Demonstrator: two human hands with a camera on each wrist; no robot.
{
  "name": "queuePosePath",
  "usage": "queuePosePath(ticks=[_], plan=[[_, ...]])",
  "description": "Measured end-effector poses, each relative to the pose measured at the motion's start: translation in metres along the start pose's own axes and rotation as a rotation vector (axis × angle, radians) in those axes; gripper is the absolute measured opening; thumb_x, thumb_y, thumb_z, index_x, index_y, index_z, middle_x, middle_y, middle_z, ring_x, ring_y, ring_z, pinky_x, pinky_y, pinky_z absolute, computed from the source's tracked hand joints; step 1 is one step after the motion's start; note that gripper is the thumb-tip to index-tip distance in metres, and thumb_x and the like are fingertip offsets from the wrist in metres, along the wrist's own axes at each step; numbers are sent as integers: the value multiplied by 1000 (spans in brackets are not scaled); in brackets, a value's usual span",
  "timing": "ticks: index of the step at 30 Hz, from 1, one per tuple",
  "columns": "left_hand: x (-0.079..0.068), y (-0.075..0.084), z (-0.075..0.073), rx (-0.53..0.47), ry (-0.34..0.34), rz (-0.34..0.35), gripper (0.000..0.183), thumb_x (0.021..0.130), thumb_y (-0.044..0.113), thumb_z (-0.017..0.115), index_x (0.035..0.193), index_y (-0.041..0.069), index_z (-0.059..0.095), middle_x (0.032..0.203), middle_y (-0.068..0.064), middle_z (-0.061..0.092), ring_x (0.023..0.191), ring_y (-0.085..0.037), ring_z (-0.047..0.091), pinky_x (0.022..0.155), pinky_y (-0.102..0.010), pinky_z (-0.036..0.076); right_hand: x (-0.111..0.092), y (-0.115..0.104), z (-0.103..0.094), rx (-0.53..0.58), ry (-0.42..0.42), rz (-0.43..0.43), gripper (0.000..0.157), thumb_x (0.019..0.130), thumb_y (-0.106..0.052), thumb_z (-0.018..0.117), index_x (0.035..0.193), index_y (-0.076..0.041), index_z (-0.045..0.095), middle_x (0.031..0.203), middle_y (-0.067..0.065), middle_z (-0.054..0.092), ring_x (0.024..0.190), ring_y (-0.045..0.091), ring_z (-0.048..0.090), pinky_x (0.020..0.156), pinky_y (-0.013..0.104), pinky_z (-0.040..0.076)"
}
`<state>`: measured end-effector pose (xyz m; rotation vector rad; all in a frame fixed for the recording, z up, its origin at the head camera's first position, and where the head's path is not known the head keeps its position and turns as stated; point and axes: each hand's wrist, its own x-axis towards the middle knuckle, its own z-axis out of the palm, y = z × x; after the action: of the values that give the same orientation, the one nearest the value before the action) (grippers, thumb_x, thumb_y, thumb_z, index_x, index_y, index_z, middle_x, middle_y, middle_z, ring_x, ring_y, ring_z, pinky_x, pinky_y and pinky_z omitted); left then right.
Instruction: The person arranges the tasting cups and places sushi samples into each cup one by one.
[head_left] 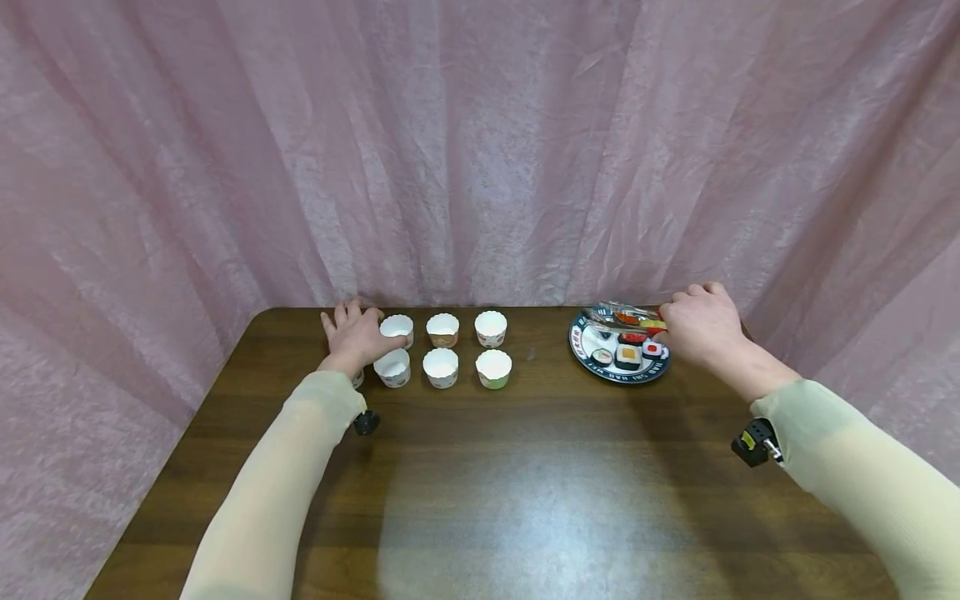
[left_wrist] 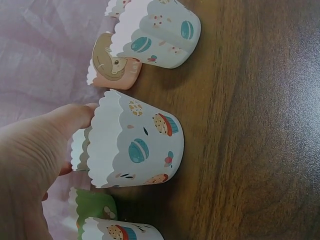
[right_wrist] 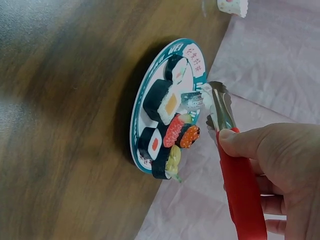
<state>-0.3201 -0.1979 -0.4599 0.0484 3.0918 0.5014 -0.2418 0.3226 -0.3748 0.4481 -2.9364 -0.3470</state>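
White scallop-edged paper baking cups stand in two rows, partly under my left hand [head_left: 358,337]. Its thumb and a finger lie around the rim of a back-row baking cup [head_left: 397,326]; in the left wrist view a front cup [left_wrist: 142,145] with macaron prints hides much of that grip. My right hand [head_left: 701,321] holds red-handled tongs [right_wrist: 240,190] over the plate. Their metal ends stand apart above sushi pieces. The round plate [head_left: 626,378] has a dark blue lettered rim and bears several pieces, including an egg-centred roll [right_wrist: 162,102] and one with orange roe [right_wrist: 189,136].
More cups stand to the right of my left hand, among them a green-based cup [head_left: 493,369] in front and a floral cup [head_left: 491,329] behind. A pink curtain [head_left: 480,150] hangs at the far edge of the brown wooden table [head_left: 480,467].
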Motion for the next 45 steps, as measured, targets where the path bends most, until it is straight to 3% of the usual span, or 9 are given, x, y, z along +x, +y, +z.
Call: queuePosePath(ticks=[5, 15, 26, 38, 45], plan=[[0, 0, 1, 2, -3, 1, 76, 84, 63, 73, 129, 3, 63, 163, -28, 17, 151, -50, -2, 113, -73, -12, 3, -4, 3, -6, -16, 2, 30, 81, -35, 83, 90, -6, 77, 96, 15, 71, 94, 39, 59, 88, 57, 39], [2, 3, 3, 10, -5, 0, 76, 85, 63, 72, 132, 4, 63, 161, -27, 21, 151, -49, 4, 113, -72, -11, 3, -5, 8, 10, -20, -6, 21, 78, -29, 80, 74, -10, 72, 83, 12, 67, 87, 38, 57, 82, 56, 38], [0, 4, 4, -9, -18, -7, 73, 86, 61, 72, 131, 3, 63, 161, -29, 19, 151, -50, -1, 112, -72, -14, 7, -4, 17, 27, -60, 15, 25, 81, -32, 80, 82, -8, 74, 86, 12, 68, 89, 38, 57, 82, 55, 39], [0, 3, 4, -10, -23, -13, 74, 86, 62, 72, 131, 4, 62, 161, -29, 19, 151, -50, 0, 113, -72, -11, 6, -7, 20, 44, -118, 56, 29, 84, -36, 81, 85, -8, 74, 90, 13, 69, 96, 41, 59, 86, 56, 39], [0, 4, 3, -14, -20, -6, 73, 86, 62, 71, 131, 4, 63, 161, -29, 20, 150, -50, 2, 113, -72, -11, 5, -8, 17, 35, -95, 41, 24, 84, -32, 79, 82, -8, 73, 87, 12, 70, 92, 39, 59, 83, 55, 39]])
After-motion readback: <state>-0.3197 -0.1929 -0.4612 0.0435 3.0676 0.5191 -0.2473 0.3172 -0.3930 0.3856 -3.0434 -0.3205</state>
